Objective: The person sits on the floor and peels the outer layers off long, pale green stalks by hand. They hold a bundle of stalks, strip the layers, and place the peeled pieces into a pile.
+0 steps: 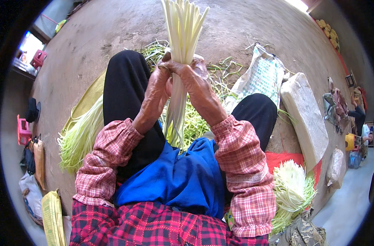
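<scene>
A bundle of pale yellow-white stalks, like blanched garlic chives [184,33], stands upright between my raised knees. My left hand [157,89] grips it from the left, and my right hand [196,80] wraps it from the right, thumbs near each other. The thick ends fan out above my hands, while the thinner leaf ends hang below toward the blue apron [174,181]. Loose green and yellow trimmings [194,123] lie on the floor beneath the bundle, partly hidden by my arms.
A pile of long leafy stalks [82,135] rests on yellow sheeting at left. To the right are a printed sack [257,73], a long pale block [304,120] and another stalk pile [290,187] by red sheeting [282,158]. Farther right, a person [358,113] is partly visible.
</scene>
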A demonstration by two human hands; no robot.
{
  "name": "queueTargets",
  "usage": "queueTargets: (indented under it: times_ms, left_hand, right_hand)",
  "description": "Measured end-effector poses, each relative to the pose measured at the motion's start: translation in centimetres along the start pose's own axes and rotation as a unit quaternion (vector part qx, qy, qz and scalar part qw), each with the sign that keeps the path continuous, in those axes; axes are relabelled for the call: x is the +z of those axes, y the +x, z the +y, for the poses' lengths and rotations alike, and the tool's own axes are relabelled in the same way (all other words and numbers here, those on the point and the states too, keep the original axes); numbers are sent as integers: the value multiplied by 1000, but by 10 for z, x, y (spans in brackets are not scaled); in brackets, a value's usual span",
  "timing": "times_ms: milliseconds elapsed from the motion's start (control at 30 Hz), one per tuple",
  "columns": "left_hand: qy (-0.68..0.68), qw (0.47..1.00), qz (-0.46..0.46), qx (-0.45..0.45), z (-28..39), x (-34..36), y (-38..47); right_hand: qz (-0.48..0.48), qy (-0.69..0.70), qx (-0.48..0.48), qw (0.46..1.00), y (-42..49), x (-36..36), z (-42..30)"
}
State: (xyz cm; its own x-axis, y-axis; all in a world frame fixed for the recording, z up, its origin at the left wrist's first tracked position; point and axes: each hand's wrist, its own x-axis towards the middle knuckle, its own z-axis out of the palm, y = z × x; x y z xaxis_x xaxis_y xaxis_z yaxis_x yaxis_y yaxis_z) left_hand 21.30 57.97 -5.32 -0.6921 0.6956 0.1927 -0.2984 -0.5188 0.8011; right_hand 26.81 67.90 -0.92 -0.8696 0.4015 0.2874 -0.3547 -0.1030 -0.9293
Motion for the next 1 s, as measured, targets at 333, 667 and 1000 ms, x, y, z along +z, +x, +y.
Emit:
queueTargets:
  times_ms: [333,667,1000]
  left_hand:
    - [174,971,-13,-163,8,-1,-12]
    - [201,967,16,-156,2,6,-15]
    - [203,974,-28,-93,-5,-2,-23]
  right_hand:
    - [25,-217,52,974,19,-20,38]
    - [1,-586,-278,761,31,-33,-29]
    - [-94,-706,-281,644,12,-7,-3]
